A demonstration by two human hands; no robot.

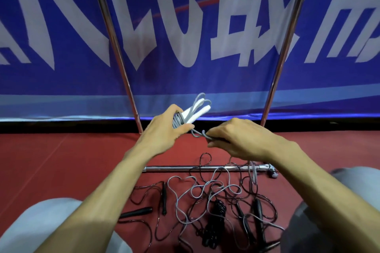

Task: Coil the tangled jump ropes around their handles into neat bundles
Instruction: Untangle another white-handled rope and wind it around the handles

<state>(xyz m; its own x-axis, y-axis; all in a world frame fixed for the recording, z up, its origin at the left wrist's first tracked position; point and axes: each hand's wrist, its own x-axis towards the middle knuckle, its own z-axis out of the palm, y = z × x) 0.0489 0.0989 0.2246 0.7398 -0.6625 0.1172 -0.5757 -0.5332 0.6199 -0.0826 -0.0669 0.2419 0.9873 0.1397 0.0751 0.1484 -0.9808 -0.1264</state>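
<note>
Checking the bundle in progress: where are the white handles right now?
Head view, centre: the white handles are held up in the left hand, grey rope wound round them, in front of the blue banner.

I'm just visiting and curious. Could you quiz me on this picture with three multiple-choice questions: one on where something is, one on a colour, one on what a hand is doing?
1. Where do the loose tangled ropes lie?
A. On the red floor, below the hands
B. Hung over a metal bar
C. Inside a basket

2. What colour are the handles that the left hand holds?
A. Black
B. White
C. Red

3. What is the right hand doing?
A. Resting flat on the floor
B. Holding a black handle
C. Pinching a loop of grey rope

Answers:
1 A: the grey and black cords sprawl on the floor between the person's knees.
2 B: two white handles stick out above the fingers, with grey rope wound round them.
3 C: thumb and fingers close on the grey loop beside the bundle.
</note>
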